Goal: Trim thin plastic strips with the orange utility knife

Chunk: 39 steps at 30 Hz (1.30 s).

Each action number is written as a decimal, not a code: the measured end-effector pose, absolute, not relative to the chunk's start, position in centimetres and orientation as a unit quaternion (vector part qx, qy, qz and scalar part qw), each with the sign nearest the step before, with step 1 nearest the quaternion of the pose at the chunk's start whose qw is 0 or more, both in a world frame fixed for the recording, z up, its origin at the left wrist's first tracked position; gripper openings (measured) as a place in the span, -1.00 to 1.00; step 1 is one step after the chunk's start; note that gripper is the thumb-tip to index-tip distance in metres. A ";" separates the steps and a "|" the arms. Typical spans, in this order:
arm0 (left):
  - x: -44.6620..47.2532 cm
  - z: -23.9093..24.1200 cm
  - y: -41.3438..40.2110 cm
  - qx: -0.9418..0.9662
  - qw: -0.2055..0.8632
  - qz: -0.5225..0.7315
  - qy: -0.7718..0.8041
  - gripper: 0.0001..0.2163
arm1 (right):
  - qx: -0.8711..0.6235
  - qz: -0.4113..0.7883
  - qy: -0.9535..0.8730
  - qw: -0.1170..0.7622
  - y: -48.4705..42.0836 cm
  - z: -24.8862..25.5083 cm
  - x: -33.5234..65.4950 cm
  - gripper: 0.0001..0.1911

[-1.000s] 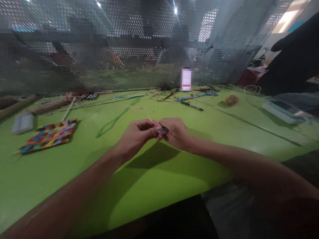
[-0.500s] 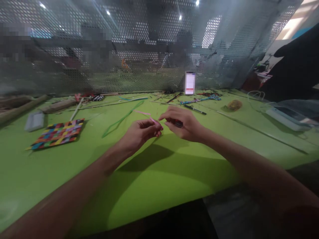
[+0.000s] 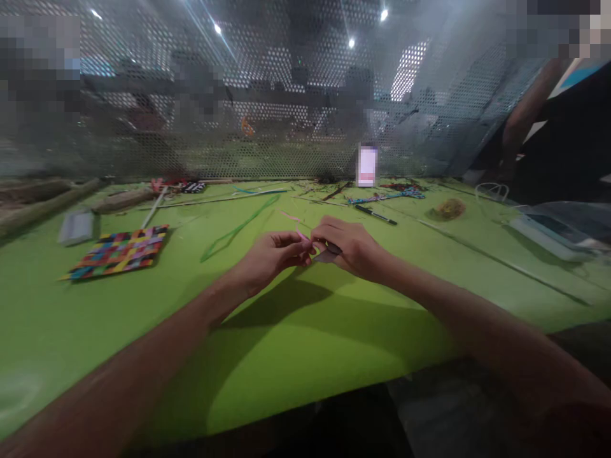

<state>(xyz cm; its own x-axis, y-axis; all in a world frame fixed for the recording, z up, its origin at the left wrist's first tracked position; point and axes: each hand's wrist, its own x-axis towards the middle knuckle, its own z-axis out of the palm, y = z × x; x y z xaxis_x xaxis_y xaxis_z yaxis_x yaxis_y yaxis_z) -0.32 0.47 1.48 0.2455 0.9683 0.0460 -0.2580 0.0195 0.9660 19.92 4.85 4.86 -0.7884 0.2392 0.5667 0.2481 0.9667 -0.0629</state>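
Observation:
My left hand (image 3: pixel 279 253) is closed in a pinch on a thin pink strip (image 3: pixel 302 236), whose far end runs up toward the back of the table. Against its fingertips rests my right hand (image 3: pixel 351 247), thumb and forefinger meeting near the strip. A flat grey piece (image 3: pixel 327 256) that looks like a blade juts from the curled fingers of this hand; its handle is hidden. Beyond my left hand lies a looped green strip (image 3: pixel 238 230). A black pen (image 3: pixel 375 215) lies behind my right hand.
A multicoloured woven mat (image 3: pixel 119 254) lies left on the green table (image 3: pixel 267 375), near a pale block (image 3: pixel 76 227). A lit phone (image 3: pixel 367 166) leans against the perforated metal screen (image 3: pixel 286 152). Rightward are a tan bundle (image 3: pixel 450 208), a long thin stick (image 3: pixel 501 259), a plastic box (image 3: pixel 548 235) and a person in dark clothes (image 3: pixel 573 137).
My right hand has moved left until its fingertips meet those of my left hand. The grey blade-like piece now shows below its fingers. The person's arm has come into view at right.

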 end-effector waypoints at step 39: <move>1.5 2.8 -2.1 0.667 0.635 0.265 0.286 -0.93 | -0.559 -0.161 -0.806 0.107 13.8 7.7 12.9 -0.64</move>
